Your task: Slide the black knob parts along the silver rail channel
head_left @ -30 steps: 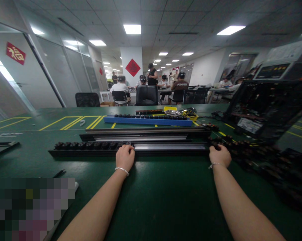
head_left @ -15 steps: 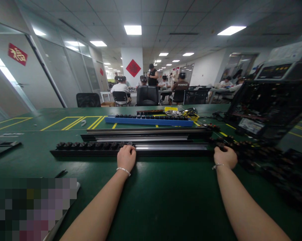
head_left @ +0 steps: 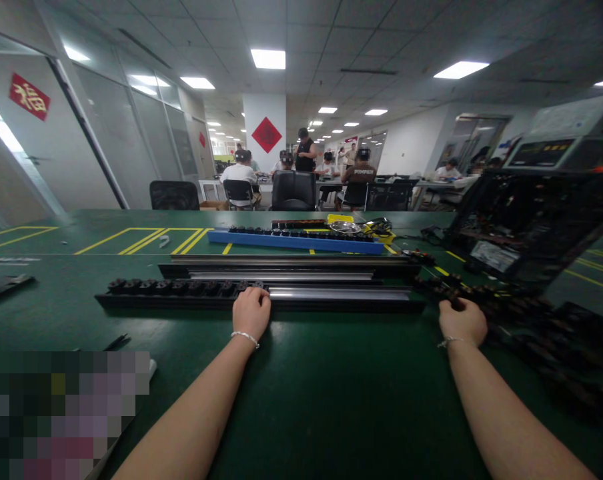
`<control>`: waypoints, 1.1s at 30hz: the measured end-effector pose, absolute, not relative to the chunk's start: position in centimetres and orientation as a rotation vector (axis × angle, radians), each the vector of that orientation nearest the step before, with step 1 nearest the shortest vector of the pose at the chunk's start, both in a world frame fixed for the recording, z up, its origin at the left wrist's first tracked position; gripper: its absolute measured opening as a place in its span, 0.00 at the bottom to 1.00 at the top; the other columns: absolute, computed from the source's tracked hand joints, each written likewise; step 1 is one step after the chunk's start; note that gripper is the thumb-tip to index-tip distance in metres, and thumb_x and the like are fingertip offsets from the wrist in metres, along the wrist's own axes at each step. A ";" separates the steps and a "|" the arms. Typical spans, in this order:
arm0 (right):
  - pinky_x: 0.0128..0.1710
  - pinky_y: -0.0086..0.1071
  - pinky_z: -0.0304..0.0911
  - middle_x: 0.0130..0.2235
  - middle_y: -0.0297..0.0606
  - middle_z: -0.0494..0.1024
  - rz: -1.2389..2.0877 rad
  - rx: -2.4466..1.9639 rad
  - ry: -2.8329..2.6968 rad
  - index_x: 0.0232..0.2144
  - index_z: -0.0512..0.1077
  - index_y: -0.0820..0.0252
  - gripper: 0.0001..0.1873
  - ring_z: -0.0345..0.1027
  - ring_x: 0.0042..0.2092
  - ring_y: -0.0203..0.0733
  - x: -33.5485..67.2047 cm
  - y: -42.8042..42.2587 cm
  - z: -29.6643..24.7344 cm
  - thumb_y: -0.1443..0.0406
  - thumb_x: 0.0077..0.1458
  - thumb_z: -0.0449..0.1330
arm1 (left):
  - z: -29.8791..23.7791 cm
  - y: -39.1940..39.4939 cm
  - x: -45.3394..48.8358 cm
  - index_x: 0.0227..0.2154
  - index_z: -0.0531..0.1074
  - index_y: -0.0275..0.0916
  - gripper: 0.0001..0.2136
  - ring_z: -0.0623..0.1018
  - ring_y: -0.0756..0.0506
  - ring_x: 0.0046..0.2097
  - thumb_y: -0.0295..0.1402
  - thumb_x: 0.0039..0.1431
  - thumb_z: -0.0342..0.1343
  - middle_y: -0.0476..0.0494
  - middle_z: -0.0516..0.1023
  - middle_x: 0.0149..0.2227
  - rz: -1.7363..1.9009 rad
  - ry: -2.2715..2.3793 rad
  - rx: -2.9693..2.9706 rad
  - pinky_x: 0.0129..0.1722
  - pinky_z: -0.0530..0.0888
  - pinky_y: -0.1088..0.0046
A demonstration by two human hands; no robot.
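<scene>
A long black rail (head_left: 331, 306) lies crosswise in front of me, with a bright metal strip along its right half. A row of small black parts (head_left: 176, 288) fills its left half. My left hand (head_left: 251, 313) is closed at the right end of that row, its fingers over the last black part. Past the rail's right end, my right hand (head_left: 462, 321) is closed in a pinch around a small black part (head_left: 457, 304), mostly hidden by the fingers. Beside it spreads a heap of similar dark parts (head_left: 546, 360).
Behind the rail lie another black rail (head_left: 291, 260) and a blue rail (head_left: 294, 241) holding dark parts. A yellow tray (head_left: 340, 219) and a metal dish (head_left: 345, 227) stand farther back. On the right is a dark open-fronted case (head_left: 521, 227). Several people sit at far tables.
My right hand has moved right, away from the rail's end and closer to the heap of dark parts. The left hand stays at the row's end. The view has shifted slightly.
</scene>
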State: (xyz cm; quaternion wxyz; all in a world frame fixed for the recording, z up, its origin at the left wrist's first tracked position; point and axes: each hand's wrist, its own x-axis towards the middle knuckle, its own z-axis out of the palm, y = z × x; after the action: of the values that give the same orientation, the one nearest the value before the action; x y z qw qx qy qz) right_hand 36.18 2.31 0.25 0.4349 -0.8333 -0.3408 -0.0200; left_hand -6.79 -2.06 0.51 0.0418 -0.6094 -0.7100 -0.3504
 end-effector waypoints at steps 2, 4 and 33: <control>0.45 0.41 0.62 0.41 0.46 0.74 -0.057 -2.082 -0.932 0.42 0.72 0.61 0.22 0.66 0.45 0.51 36.3 1.4 0.7 0.57 0.45 0.55 | 0.4 -2.0 -6.8 0.29 0.73 0.42 0.10 0.72 0.44 0.40 0.30 0.54 0.47 0.46 0.76 0.35 -1.072 -2.165 -1.862 0.43 0.68 0.66; 0.44 0.40 0.62 0.42 0.47 0.74 -0.055 -2.137 -1.032 0.41 0.72 0.62 0.22 0.66 0.45 0.52 36.4 0.3 1.3 0.56 0.46 0.55 | 0.3 -2.0 -6.9 0.29 0.73 0.42 0.09 0.72 0.44 0.40 0.30 0.54 0.47 0.46 0.76 0.35 -1.071 -2.165 -1.863 0.43 0.68 0.66; 0.42 0.44 0.60 0.46 0.53 0.72 -0.411 -2.368 -1.604 0.42 0.72 0.62 0.23 0.65 0.46 0.56 46.7 -6.3 -0.5 0.55 0.50 0.48 | 0.2 -2.1 -6.7 0.32 0.74 0.40 0.10 0.72 0.42 0.42 0.30 0.54 0.47 0.43 0.75 0.38 -1.088 -2.162 -1.821 0.46 0.68 0.65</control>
State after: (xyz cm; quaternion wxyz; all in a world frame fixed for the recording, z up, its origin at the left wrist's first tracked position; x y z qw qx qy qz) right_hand 46.75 -6.28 -0.49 0.1258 -0.8131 -0.5506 -0.1411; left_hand -6.74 -2.11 0.22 0.0564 -0.6004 -0.7126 -0.3585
